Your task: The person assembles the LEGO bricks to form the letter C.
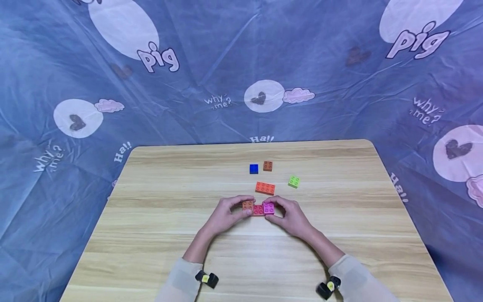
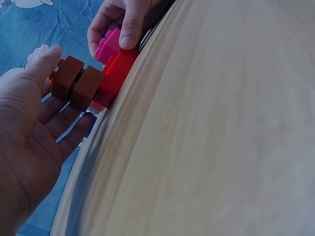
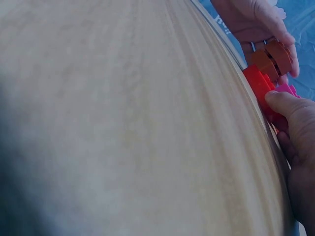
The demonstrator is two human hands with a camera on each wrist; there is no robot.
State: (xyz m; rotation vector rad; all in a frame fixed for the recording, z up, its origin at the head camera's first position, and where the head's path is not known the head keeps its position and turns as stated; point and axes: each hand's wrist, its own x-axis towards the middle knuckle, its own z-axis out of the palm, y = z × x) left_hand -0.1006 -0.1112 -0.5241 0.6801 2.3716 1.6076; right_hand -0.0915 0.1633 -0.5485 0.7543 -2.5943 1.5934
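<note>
A red brick [image 1: 258, 210] lies flat on the table between both hands. On its right end sits a pink brick [image 1: 268, 208], which my right hand [image 1: 291, 217] holds between thumb and fingers, the thumb reaching down onto the red brick. Over the red brick's left end are two brown bricks, one above the other: the upper brown brick [image 2: 67, 78] and the lower brown brick [image 2: 87, 88]. A thin gap shows between them; I cannot tell whether their studs join. With thumb and fingers on opposite sides, my left hand [image 1: 227, 214] pinches the upper one.
Beyond the hands lies an orange-red brick [image 1: 265, 188]. Farther back are a blue brick [image 1: 254, 169] and another brown brick [image 1: 268, 166], with a lime green brick [image 1: 294, 181] to their right. A printed blue cloth [image 1: 211, 121] hangs behind the wooden table [image 1: 181, 176].
</note>
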